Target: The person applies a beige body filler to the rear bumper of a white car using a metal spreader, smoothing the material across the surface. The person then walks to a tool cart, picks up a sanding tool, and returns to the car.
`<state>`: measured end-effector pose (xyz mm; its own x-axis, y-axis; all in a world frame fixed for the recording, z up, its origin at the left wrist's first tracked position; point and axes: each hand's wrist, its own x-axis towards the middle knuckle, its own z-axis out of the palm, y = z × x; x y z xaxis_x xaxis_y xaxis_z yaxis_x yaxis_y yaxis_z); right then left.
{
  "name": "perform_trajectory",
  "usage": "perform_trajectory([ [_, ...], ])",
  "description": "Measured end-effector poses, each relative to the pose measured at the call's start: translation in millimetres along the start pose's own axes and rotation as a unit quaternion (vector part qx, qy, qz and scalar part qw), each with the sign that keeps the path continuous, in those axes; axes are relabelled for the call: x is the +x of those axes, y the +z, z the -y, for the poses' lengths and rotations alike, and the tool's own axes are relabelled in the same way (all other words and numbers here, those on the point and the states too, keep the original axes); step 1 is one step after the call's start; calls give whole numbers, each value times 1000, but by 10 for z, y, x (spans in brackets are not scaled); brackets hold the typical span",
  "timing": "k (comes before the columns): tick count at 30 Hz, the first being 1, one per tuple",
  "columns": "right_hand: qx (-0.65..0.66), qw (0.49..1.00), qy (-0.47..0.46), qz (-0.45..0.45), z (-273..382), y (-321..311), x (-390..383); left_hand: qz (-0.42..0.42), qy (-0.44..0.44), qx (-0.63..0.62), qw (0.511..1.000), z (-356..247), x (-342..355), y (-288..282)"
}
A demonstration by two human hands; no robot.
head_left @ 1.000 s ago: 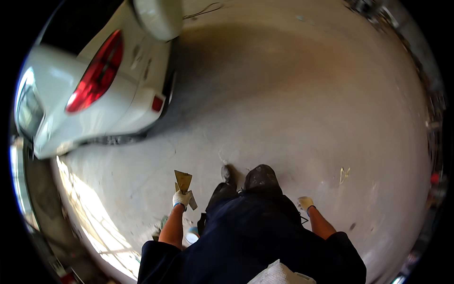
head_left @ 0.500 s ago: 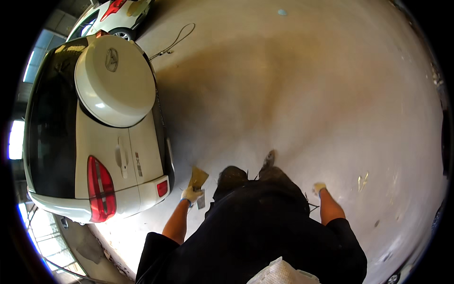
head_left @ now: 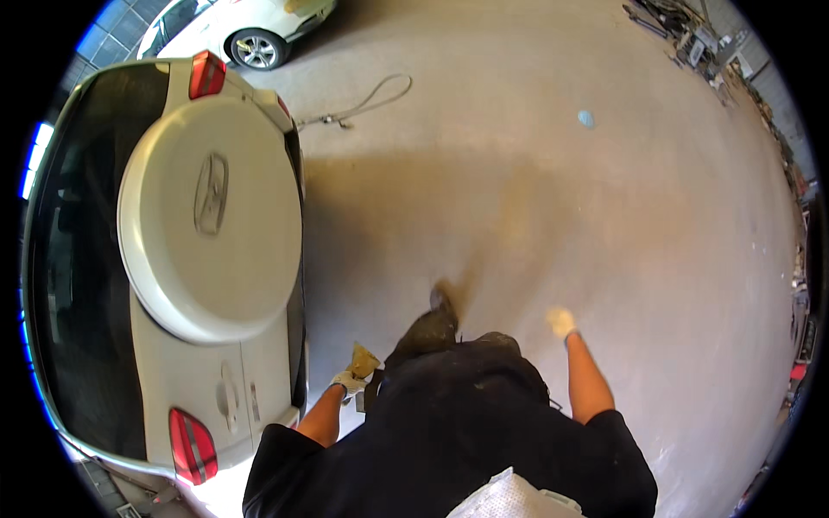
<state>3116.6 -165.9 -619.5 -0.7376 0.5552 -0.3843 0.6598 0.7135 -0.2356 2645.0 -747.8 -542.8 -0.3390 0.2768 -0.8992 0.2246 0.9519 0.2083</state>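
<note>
My left hand (head_left: 349, 384), in a pale work glove, is closed around a flat, yellowish-brown piece (head_left: 364, 360) that flares out beyond the fingers. Below the hand, a small grey flat piece (head_left: 361, 402) shows beside my dark clothing; whether it belongs to the same thing I cannot tell. My right hand (head_left: 560, 322), gloved as well, swings out ahead on the right, away from any object. Its fingers are smeared by motion. One shoe (head_left: 441, 300) is stepping forward on the floor.
Close on my left stands a white car (head_left: 268, 380) with a round spare-wheel cover (head_left: 211, 224) on its rear. Another white car (head_left: 259, 47) is farther ahead. A looped cable (head_left: 371, 99) and a pale blue disc (head_left: 586, 119) lie on the floor. Metal parts (head_left: 691, 43) are piled far right.
I have walked forward along the car's rear; the spare-wheel cover appears larger and lower. My right arm has swung forward, the left still carries the yellowish-brown piece, and the other foot leads.
</note>
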Motion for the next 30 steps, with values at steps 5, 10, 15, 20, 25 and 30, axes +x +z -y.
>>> perform_trajectory([
  [5, 535, 699, 453, 145, 771, -145, 680, -182, 13, 64, 981, -1570, 85, -2347],
  [10, 497, 618, 577, 194, -264, -281, 1229, -204, 81, -94, 971, -3289, 1113, -3810],
  [15, 444, 725, 472, 235, -377, -1318, 4108, -183, 26, -7, 983, -4044, 1654, -5017],
  [20, 48, 975, 14, 217, -404, -2153, 7171, -143, -100, -49, 984, -3950, 1632, -5298],
  [25, 638, 748, 183, 31, 938, -3810, 10425, -91, -186, -82, 975, -4000, 2288, -6001],
  [30, 590, 791, 118, 112, 2182, -4926, 11831, 0, -154, -164, 974, -4297, 3269, -6779],
])
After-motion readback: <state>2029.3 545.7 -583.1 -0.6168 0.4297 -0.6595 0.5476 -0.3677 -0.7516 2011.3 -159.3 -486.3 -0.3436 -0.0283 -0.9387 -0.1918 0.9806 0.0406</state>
